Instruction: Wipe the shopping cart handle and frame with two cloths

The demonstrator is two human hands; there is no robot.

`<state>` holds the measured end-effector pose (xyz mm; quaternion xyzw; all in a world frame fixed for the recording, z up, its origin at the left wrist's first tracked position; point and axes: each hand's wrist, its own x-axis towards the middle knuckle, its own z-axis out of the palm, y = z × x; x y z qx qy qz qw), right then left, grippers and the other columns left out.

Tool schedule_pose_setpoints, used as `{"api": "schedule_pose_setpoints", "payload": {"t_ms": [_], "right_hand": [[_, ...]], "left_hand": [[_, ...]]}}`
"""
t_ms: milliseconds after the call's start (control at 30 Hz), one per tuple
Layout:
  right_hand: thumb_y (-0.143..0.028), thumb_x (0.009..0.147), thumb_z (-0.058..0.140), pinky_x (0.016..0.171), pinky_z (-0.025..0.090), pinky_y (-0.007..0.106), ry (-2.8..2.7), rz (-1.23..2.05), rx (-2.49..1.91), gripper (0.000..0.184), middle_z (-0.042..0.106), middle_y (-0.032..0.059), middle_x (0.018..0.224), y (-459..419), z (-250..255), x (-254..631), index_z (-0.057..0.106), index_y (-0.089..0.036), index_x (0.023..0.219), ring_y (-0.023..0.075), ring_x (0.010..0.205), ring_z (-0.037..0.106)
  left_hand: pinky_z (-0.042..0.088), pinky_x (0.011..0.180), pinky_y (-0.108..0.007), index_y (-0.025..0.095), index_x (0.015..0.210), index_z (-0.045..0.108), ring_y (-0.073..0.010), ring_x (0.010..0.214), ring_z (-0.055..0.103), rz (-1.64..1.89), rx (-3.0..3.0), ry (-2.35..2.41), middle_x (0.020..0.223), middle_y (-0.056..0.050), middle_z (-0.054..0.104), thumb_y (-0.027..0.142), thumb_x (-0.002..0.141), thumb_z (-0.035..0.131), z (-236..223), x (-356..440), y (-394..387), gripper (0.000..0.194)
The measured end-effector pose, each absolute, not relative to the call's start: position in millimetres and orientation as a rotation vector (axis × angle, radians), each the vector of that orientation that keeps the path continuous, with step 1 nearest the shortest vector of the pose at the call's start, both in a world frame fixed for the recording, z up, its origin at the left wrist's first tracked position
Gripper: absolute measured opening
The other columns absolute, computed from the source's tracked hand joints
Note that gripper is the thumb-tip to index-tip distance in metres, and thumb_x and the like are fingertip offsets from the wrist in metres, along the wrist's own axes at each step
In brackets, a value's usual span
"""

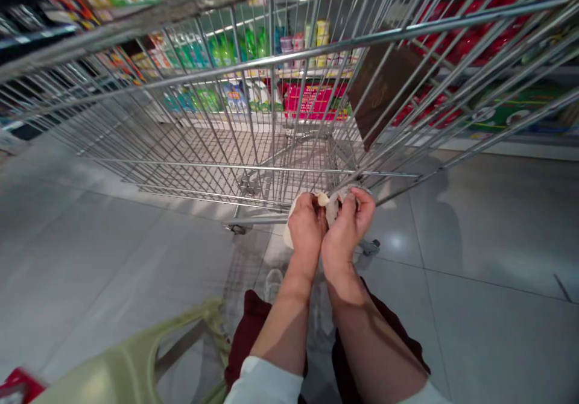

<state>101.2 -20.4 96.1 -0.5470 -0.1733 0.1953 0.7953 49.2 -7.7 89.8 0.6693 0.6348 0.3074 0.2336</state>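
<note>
My left hand is closed, its fingers curled round a soft cream-coloured piece that looks like cloth or thin sheet. Right against it at the wrist, my right hand pinches a crumpled greyish-white piece. Whether the two pieces are one and the same item I cannot tell. Both hands are at the lower edge of a metal shopping cart, close to its wire bars. The palms and parts of the held material are hidden behind my fingers.
A pale green plastic stool stands at my lower left, with a red item beside it. A brown panel hangs at the cart's right side. Beyond the cart are shelves with green bottles and pink packs. Grey tiles cover the floor.
</note>
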Motion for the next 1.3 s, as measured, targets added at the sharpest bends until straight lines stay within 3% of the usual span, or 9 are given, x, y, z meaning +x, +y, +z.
{"api": "schedule_pose_setpoints", "payload": {"t_ms": [300, 467, 567, 667, 767, 867, 1000, 1133, 1300], "right_hand": [[-0.034, 0.08, 0.064, 0.07, 0.052, 0.023, -0.189, 0.622, -1.113, 0.026, 0.064, -0.0028, 0.087, -19, 94, 101, 0.059, -0.021, 0.103, 0.0105, 0.076, 0.064], [-0.035, 0.087, 0.064, 0.073, 0.054, 0.025, -0.387, 0.413, -1.089, 0.021, 0.064, -0.001, 0.095, -27, 121, 113, 0.061, -0.021, 0.101, 0.0104, 0.08, 0.066], [-0.031, 0.087, 0.066, 0.065, 0.052, 0.023, -0.367, 0.197, -1.057, 0.016, 0.062, -0.0013, 0.095, -33, 139, 130, 0.06, -0.021, 0.099, 0.0102, 0.075, 0.064], [-0.025, 0.088, 0.062, 0.055, 0.046, 0.021, -0.275, 0.037, -1.011, 0.013, 0.06, -0.0032, 0.092, -38, 149, 155, 0.059, -0.023, 0.1, 0.0087, 0.069, 0.062], [-0.033, 0.088, 0.062, 0.05, 0.041, 0.019, -0.205, 0.155, -0.926, 0.019, 0.06, -0.0041, 0.087, -41, 151, 181, 0.059, -0.025, 0.105, 0.0088, 0.066, 0.06], [-0.039, 0.084, 0.06, 0.053, 0.044, 0.019, -0.173, 0.354, -0.801, 0.029, 0.063, -0.0021, 0.088, -40, 149, 199, 0.063, -0.024, 0.108, 0.0089, 0.066, 0.058], [-0.029, 0.069, 0.066, 0.061, 0.046, 0.02, -0.21, 0.523, -0.743, 0.037, 0.063, -0.0029, 0.088, -34, 145, 206, 0.066, -0.022, 0.105, 0.0075, 0.068, 0.053], [-0.024, 0.06, 0.066, 0.059, 0.043, 0.019, -0.206, 0.522, -0.796, 0.028, 0.057, -0.0061, 0.076, -29, 144, 200, 0.063, -0.021, 0.088, 0.0075, 0.065, 0.051], [-0.028, 0.061, 0.067, 0.057, 0.042, 0.018, -0.196, 0.631, -0.852, 0.028, 0.058, -0.0071, 0.072, -29, 138, 200, 0.062, -0.02, 0.088, 0.0073, 0.062, 0.052]], "left_hand": [[0.043, 0.075, -0.028, 0.021, 0.102, 0.061, -0.0191, 0.085, 0.065, 0.907, 1.836, 1.744, 0.096, -0.004, 0.07, 0.015, 0.089, 0.058, 83, 48, -7, 0.014], [0.043, 0.076, -0.026, 0.02, 0.093, 0.061, -0.0166, 0.084, 0.063, 1.047, 1.848, 1.692, 0.093, -0.003, 0.07, 0.015, 0.089, 0.057, 76, 47, -9, 0.008], [0.042, 0.073, -0.025, 0.02, 0.085, 0.059, -0.015, 0.078, 0.061, 1.193, 1.865, 1.642, 0.083, -0.001, 0.066, 0.019, 0.088, 0.058, 78, 48, -11, 0.003], [0.043, 0.07, -0.024, 0.02, 0.082, 0.058, -0.0132, 0.072, 0.059, 1.346, 1.793, 1.573, 0.076, 0.001, 0.062, 0.028, 0.09, 0.059, 87, 50, -14, 0.011], [0.045, 0.068, -0.022, 0.019, 0.083, 0.058, -0.0112, 0.068, 0.059, 1.515, 1.577, 1.432, 0.074, 0.002, 0.063, 0.037, 0.088, 0.065, 101, 53, -18, 0.02], [0.049, 0.068, -0.021, 0.018, 0.084, 0.058, -0.0101, 0.068, 0.061, 1.715, 1.326, 1.278, 0.075, 0.002, 0.064, 0.041, 0.086, 0.072, 119, 55, -20, 0.027], [0.053, 0.074, -0.023, 0.019, 0.093, 0.059, -0.0104, 0.076, 0.064, 1.959, 1.169, 1.137, 0.085, 0.002, 0.065, 0.042, 0.085, 0.076, 148, 63, -17, 0.029], [0.054, 0.08, -0.028, 0.021, 0.094, 0.056, -0.0129, 0.082, 0.063, 1.912, 1.507, 1.21, 0.09, 0.0, 0.063, 0.042, 0.092, 0.067, 154, 81, -11, 0.024], [0.043, 0.108, -0.049, 0.018, 0.107, 0.059, -0.0299, 0.121, 0.056, 1.596, 2.132, 1.524, 0.115, -0.016, 0.063, 0.038, 0.089, 0.066, 109, 82, -4, 0.027]]}}
